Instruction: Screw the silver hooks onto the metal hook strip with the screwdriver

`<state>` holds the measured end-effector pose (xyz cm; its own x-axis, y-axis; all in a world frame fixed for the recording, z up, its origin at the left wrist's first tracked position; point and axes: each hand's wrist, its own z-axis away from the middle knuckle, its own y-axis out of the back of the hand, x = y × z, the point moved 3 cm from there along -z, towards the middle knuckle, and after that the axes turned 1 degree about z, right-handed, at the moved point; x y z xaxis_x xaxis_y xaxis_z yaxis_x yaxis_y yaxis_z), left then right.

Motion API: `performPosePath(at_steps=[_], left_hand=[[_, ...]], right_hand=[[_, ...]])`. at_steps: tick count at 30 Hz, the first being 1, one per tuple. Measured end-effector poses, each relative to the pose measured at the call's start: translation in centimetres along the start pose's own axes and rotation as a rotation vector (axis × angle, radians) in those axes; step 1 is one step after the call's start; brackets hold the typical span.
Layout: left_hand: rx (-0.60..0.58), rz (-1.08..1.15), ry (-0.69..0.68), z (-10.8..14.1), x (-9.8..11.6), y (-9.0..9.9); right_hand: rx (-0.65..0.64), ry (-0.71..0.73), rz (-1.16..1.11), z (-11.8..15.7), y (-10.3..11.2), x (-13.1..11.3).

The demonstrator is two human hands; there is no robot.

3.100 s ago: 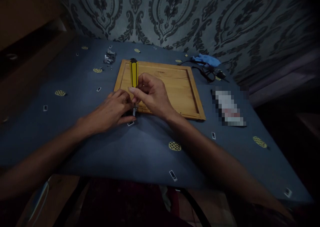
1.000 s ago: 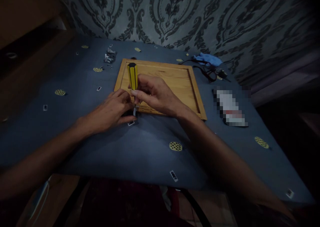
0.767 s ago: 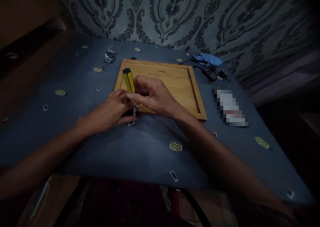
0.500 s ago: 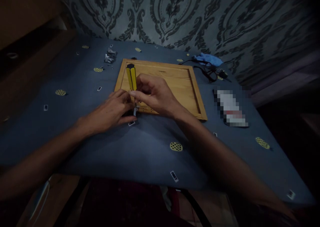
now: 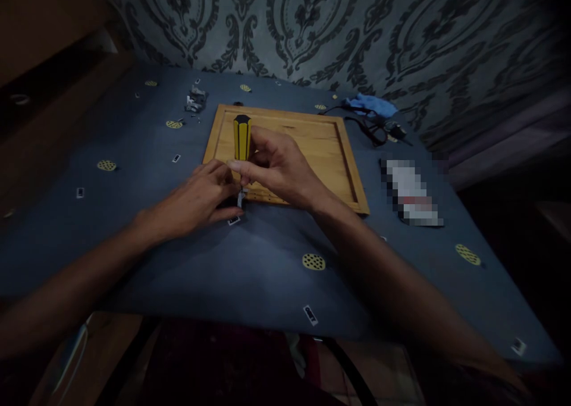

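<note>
Two hands (image 5: 203,189) (image 5: 279,168), one screwdriver (image 5: 242,139), one wooden panel (image 5: 310,150), one pair of glasses (image 5: 369,135)

The light is dim, and the far right corner is almost black. The desk (image 5: 200,269) carries soft shadows; one object (image 5: 409,191) at right is pixelated.

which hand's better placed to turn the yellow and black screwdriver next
Likely the right hand: it grips the screwdriver, while the left hand is at the small grey metal piece below it.

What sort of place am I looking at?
Probably a room in a home: a blue tabletop with a printed pattern, an ornately patterned wall behind it, and eyeglasses lying near its far right side.
</note>
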<state>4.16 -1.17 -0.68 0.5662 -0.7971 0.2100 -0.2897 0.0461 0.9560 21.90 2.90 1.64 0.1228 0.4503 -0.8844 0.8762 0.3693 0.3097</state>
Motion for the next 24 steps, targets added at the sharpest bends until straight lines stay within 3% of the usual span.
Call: performPosePath(at_steps=[14, 24], left_hand=[[0.021, 0.028, -0.002, -0.1, -0.1, -0.1], [0.004, 0.004, 0.009, -0.2, 0.0, 0.0]], right_hand=[[-0.09, 0.087, 0.089, 0.2, 0.3, -0.1], [0.046, 0.027, 0.033, 0.2, -0.9, 0.3]])
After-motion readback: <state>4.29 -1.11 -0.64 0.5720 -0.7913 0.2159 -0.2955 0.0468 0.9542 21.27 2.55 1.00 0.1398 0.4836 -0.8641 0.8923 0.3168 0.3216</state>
